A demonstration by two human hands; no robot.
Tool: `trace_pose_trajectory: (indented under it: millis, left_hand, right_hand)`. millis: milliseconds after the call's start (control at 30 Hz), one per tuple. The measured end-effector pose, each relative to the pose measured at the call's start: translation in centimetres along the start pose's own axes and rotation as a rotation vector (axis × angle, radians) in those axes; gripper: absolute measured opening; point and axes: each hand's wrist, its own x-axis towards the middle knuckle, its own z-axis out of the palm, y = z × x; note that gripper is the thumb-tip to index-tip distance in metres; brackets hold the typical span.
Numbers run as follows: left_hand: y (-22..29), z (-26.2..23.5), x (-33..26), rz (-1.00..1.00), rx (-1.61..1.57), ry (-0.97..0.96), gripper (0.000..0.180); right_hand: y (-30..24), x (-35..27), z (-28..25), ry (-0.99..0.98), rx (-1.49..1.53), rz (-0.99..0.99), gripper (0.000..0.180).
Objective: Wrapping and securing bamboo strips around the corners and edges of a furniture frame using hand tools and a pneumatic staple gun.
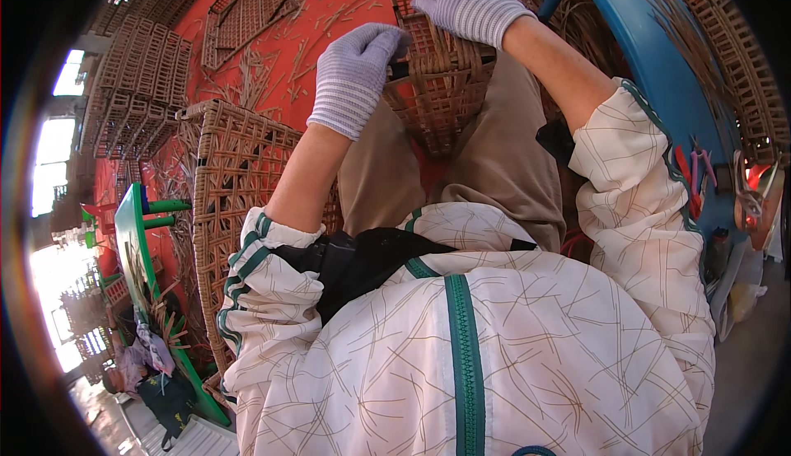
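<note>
A brown woven rattan basket rests between my knees, its rim toward me. My left hand, in a grey striped knit glove, grips the basket's left edge with fingers curled over the weave. My right hand, in the same kind of glove, is closed over the basket's top edge further away. What lies under the fingers is hidden. My cream patterned jacket with green trim fills the lower part of the view.
A larger woven rattan frame stands at my left leg. More woven panels lie on the red floor among loose cane scraps. A blue table with pliers is on the right, a green bench on the left.
</note>
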Motion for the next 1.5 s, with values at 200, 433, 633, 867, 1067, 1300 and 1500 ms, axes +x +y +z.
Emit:
trace_pose_trajectory:
  millis: [200,433,633,867,1067,1300,1500]
  left_hand:
    - [0.5,0.0,0.1,-0.041,-0.019,0.006,0.024]
    - [1.1,1.0,0.5,-0.047,-0.01,-0.094,0.029]
    - [1.5,1.8,0.5,-0.028,0.053,-0.049,0.025]
    - [2.0,2.2,-1.2,0.592,0.426,0.039,0.014]
    - [2.3,1.9,-1.8,0.718,0.581,-0.017,0.02]
    - [2.0,1.8,-1.9,0.705,0.645,-0.025,0.026]
    - [1.8,2.0,-1.8,0.565,0.53,-0.05,0.026]
  right_hand:
    - [-0.1,-0.1,-0.1,0.0,0.009,0.008,0.03]
    - [0.1,-0.1,0.0,0.024,0.017,-0.025,0.028]
    - [0.2,0.1,0.0,-0.006,-0.092,-0.083,0.026]
    - [-0.6,-0.2,-1.0,-0.063,-0.099,-0.026,0.025]
    - [-1.0,-0.2,-1.6,-0.123,-0.12,0.003,0.023]
    - [-1.5,-0.5,-1.8,-0.117,-0.176,-0.017,0.021]
    - [-1.2,-0.7,-1.4,-0.061,-0.032,0.031,0.022]
